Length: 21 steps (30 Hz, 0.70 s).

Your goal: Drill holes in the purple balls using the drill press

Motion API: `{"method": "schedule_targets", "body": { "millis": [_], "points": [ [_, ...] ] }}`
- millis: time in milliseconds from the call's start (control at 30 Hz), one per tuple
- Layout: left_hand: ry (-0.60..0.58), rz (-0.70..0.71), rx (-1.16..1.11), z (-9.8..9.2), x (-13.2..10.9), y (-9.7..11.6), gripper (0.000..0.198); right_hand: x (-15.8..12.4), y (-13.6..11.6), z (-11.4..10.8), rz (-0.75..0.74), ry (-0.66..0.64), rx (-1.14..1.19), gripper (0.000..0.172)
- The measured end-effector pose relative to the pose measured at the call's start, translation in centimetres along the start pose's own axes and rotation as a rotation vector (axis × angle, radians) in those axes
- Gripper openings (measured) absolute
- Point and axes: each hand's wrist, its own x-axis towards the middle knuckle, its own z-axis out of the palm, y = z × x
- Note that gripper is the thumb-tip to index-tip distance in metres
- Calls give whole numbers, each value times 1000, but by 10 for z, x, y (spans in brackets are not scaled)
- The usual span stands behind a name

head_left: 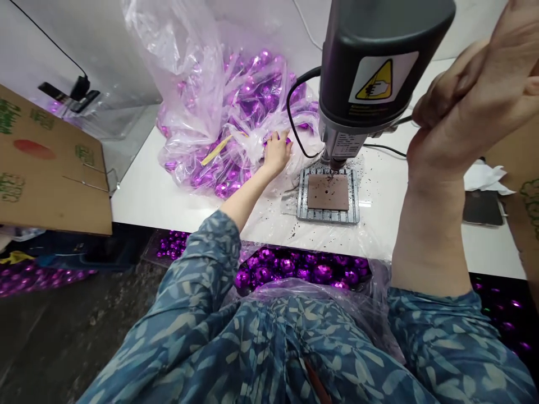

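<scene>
My left hand point(278, 152) reaches to the opening of a clear plastic bag point(202, 73) full of shiny purple faceted balls point(261, 90). Its fingers curl over a purple ball point(288, 141), mostly hidden under them. At the upper right, close to the camera, my right hand point(471, 95) is closed around the feed lever point(403, 120) of a black bench drill press point(357, 73); most of the lever is hidden in the fist. Below the chuck point(338, 164), a brown square block point(328, 193) with a small dark hole lies on the slotted metal base point(301, 212).
Dark shavings are scattered over the white table point(261, 224) around the base. More purple balls lie in a plastic-lined container point(303, 269) at my lap. A cardboard box point(50, 163) stands left; a dark flat object point(483, 207) with white tissue point(486, 177) lies right.
</scene>
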Motion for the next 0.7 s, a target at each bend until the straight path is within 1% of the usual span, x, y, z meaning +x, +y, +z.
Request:
{"method": "schedule_targets", "body": {
  "millis": [33, 67, 100, 167, 233, 300, 367, 433, 500, 567, 633, 700],
  "points": [
    [-14, -44, 45, 5, 15, 0, 35, -2, -3, 1, -9, -10, 0, 67],
    [-40, -70, 79, 8, 24, 0, 38, -3, -6, 2, -12, -21, -8, 68],
    [-66, -84, 100, 10, 29, 1, 39, -4, -9, 3, -12, -29, -24, 68],
    [-90, -97, 88, 9, 28, 3, 38, -6, -12, 3, -13, -34, -62, 70],
    [-64, -150, -39, 2, 18, 5, 33, -6, -12, 1, -24, -39, -65, 72],
    [-43, -277, -290, -11, 1, 6, 26, -5, -9, -1, -33, -54, -41, 72],
    [-97, -428, -595, -23, -22, 5, 18, -4, -6, -4, -30, -70, -31, 70],
    [-210, -509, -854, -32, -49, 4, 18, -3, -3, -5, -5, -72, -40, 71],
    [-313, -501, -991, -33, -76, 4, 28, -4, -1, -5, 19, -59, -50, 72],
    [-347, -423, -993, -24, -98, 6, 43, -4, 2, -4, 9, -40, -30, 73],
    [-319, -287, -932, -9, -113, 10, 55, -5, 4, -2, -28, -7, 13, 74],
    [-267, -148, -876, 8, -119, 14, 61, -5, 4, 0, -45, 19, 32, 73]
  ]
}}
